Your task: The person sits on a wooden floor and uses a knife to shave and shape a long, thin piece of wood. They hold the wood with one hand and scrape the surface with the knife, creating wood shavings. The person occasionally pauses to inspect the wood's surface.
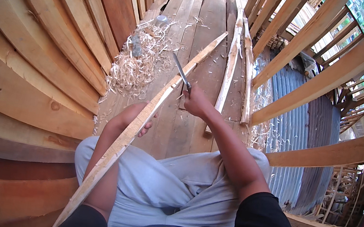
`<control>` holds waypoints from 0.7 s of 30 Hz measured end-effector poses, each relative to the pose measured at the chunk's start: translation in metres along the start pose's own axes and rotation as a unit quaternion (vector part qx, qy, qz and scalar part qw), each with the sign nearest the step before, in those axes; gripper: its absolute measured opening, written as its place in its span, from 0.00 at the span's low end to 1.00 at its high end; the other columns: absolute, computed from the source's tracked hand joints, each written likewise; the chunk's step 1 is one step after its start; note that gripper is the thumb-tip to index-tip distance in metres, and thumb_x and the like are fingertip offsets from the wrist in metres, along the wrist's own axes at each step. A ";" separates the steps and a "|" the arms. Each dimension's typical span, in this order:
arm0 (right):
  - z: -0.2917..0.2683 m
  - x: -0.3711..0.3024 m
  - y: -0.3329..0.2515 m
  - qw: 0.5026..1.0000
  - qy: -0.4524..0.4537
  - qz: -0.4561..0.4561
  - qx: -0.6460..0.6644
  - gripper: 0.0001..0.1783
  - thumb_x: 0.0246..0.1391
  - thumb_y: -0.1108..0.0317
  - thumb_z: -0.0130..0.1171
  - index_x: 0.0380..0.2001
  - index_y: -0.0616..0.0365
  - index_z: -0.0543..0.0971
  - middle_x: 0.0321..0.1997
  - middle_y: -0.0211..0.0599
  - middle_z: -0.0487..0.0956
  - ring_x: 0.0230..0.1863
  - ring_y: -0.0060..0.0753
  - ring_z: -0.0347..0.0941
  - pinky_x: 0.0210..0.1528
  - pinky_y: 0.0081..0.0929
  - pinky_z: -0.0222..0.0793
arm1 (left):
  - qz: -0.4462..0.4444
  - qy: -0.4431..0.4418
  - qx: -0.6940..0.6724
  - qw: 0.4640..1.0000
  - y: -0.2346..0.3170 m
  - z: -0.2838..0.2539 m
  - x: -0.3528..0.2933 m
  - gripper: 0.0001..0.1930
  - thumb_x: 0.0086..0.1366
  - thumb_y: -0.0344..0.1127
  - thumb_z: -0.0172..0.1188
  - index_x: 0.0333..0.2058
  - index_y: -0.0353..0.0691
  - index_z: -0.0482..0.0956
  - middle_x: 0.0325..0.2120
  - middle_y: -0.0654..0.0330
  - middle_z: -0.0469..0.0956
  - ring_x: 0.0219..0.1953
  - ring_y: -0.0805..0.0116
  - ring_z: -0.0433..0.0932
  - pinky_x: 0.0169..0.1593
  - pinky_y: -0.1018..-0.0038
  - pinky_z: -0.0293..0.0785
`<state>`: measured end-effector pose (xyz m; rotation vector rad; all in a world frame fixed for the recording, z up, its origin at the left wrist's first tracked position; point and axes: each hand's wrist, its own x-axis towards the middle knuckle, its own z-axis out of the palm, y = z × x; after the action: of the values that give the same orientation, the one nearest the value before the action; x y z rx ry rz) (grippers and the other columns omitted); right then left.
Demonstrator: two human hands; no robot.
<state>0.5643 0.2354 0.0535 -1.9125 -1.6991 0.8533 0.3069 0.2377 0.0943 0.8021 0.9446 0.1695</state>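
A long pale strip of wood [145,119] slants from my left upper arm up to the far middle, its far end tapering. Partly hidden beneath the strip, my left hand [147,124] curls its fingers round it from below. My right hand [197,102] is closed round the handle of a knife [181,70]. The knife's blade points up and to the left and lies across the strip, near its far part. The strip's near end passes over my left arm toward the lower edge.
Wood shavings [139,65] are heaped on the plank floor [183,32], with a clear jar-like thing [161,20] at their far side. Two more wood strips [231,69] lie to the right. Upright boards [27,87] line the left; spaced posts [295,41] and corrugated metal sheets [290,141] stand right.
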 end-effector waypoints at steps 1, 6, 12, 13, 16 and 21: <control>-0.003 -0.002 -0.003 1.000 -0.009 0.005 -0.008 0.17 0.65 0.63 0.50 0.43 0.70 0.69 0.38 0.64 0.77 0.44 0.64 0.75 0.46 0.50 0.69 | -0.002 0.000 0.003 1.000 0.002 0.000 -0.003 0.21 0.73 0.52 0.41 0.38 0.40 0.72 0.16 0.61 0.71 0.12 0.70 0.71 0.15 0.76 0.67; -0.031 -0.003 0.013 0.998 0.016 -0.038 -0.042 0.21 0.69 0.56 0.44 0.48 0.68 0.70 0.41 0.62 0.78 0.45 0.64 0.75 0.48 0.50 0.69 | 0.009 0.004 0.011 1.000 0.006 0.014 -0.005 0.19 0.73 0.51 0.41 0.37 0.41 0.71 0.16 0.61 0.72 0.12 0.71 0.71 0.15 0.76 0.66; -0.055 -0.016 -0.005 0.994 0.011 -0.092 -0.059 0.16 0.62 0.58 0.54 0.40 0.63 0.77 0.34 0.55 0.80 0.41 0.57 0.77 0.43 0.47 0.69 | 0.017 0.001 0.013 1.000 0.000 0.007 -0.004 0.21 0.73 0.53 0.39 0.37 0.41 0.70 0.15 0.61 0.71 0.12 0.71 0.70 0.15 0.76 0.66; -0.055 -0.018 -0.002 0.993 0.020 -0.106 -0.054 0.16 0.61 0.57 0.57 0.38 0.62 0.77 0.32 0.54 0.80 0.39 0.56 0.77 0.42 0.46 0.70 | 0.014 -0.001 0.012 1.000 0.001 0.008 -0.003 0.21 0.73 0.53 0.39 0.37 0.41 0.70 0.15 0.61 0.71 0.12 0.71 0.70 0.15 0.76 0.66; -0.054 -0.020 -0.001 0.994 0.016 -0.100 -0.042 0.16 0.56 0.57 0.62 0.36 0.61 0.78 0.31 0.51 0.80 0.36 0.53 0.78 0.39 0.43 0.70 | 0.014 0.001 0.008 1.000 0.000 0.009 -0.002 0.22 0.74 0.54 0.38 0.37 0.40 0.70 0.15 0.61 0.71 0.12 0.71 0.70 0.15 0.76 0.66; -0.045 -0.024 -0.008 0.992 0.028 -0.109 -0.050 0.16 0.56 0.59 0.63 0.36 0.62 0.77 0.30 0.49 0.80 0.34 0.52 0.77 0.38 0.42 0.71 | 0.010 -0.016 -0.015 1.000 -0.001 0.006 -0.003 0.23 0.74 0.55 0.38 0.37 0.40 0.70 0.15 0.61 0.71 0.13 0.71 0.71 0.16 0.76 0.66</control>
<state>0.5886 0.2160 0.0944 -1.7543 -1.9050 0.6357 0.3094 0.2326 0.0974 0.7843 0.9026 0.1881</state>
